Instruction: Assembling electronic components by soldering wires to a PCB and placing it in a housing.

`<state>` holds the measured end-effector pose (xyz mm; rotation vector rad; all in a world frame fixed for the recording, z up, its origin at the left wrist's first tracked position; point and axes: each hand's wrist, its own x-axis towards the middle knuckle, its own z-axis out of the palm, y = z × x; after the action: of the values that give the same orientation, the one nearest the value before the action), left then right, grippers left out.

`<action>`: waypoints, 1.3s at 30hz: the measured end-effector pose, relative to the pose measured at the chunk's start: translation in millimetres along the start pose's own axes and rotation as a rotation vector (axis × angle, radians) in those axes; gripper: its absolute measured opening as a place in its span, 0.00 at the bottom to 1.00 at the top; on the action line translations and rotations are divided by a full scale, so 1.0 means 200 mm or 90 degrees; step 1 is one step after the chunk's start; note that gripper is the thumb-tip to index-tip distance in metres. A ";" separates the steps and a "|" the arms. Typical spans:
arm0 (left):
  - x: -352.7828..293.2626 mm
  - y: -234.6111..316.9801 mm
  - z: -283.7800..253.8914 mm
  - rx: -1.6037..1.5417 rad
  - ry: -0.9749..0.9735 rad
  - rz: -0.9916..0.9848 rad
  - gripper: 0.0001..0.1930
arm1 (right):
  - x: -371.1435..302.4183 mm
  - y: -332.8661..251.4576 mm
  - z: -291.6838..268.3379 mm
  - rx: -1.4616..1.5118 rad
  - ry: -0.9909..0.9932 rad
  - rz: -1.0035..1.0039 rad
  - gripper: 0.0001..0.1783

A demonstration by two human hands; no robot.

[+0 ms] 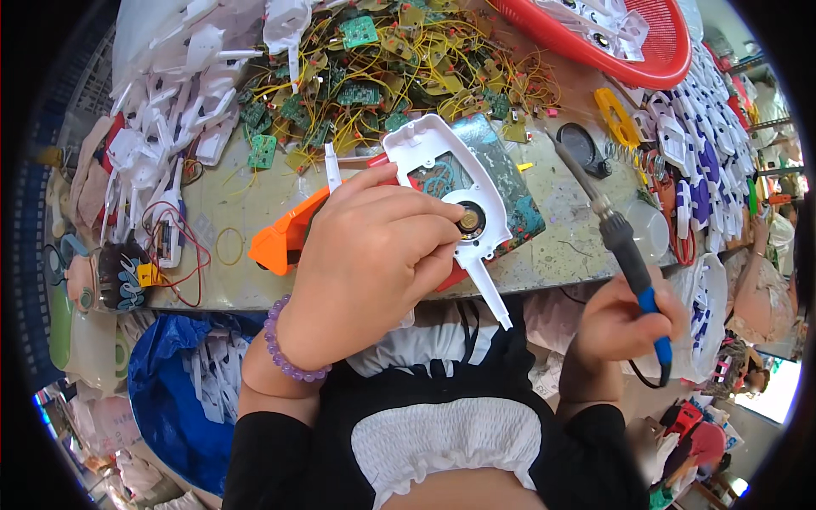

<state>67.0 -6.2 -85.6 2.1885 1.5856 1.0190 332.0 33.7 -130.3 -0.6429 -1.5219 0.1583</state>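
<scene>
My left hand (374,242) reaches over a white plastic housing (433,140) with a narrow handle, its fingers curled on it. The index fingertip touches a small round black speaker (473,223) set in the housing; the thumb is mostly hidden. Under the housing lies a worn dark green block (518,191), with an orange plastic piece (285,234) to the left. My right hand (629,319) is closed round the blue and black grip of a soldering iron (625,242), held apart from the housing. Its tip points up and to the left.
A heap of green circuit boards with yellow wires (374,76) covers the far table. White plastic parts (183,102) pile up at left. A red basket (671,64) stands far right, near a solder coil (633,157). A blue bag (174,416) sits below the table edge.
</scene>
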 end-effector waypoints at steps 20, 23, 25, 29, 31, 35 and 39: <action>-0.11 -0.09 -0.11 -0.055 0.010 0.081 0.11 | -0.11 0.01 0.15 0.107 0.020 0.112 0.20; -0.10 -0.08 -0.09 -0.079 0.004 0.058 0.09 | -0.14 0.00 0.21 0.110 -0.030 0.044 0.19; -0.09 -0.06 -0.08 -0.080 -0.001 0.048 0.08 | -0.15 0.00 0.19 0.107 -0.136 0.015 0.19; -0.08 -0.02 -0.04 -0.096 0.054 0.008 0.08 | -0.13 -0.03 0.21 0.143 -0.248 0.003 0.21; -0.08 -0.02 -0.02 -0.105 0.087 -0.004 0.08 | -0.14 -0.03 0.26 0.196 -0.234 -0.002 0.22; -0.08 0.00 0.01 -0.033 0.112 -0.001 0.09 | -0.16 -0.04 0.28 0.152 -0.221 -0.004 0.20; -0.06 0.05 0.03 0.034 0.103 -0.004 0.09 | -0.18 -0.05 0.29 0.219 -0.217 0.041 0.21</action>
<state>75.3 -19.8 -88.9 2.1824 1.7064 1.1916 272.2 25.4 -161.4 -0.4009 -1.7459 0.5909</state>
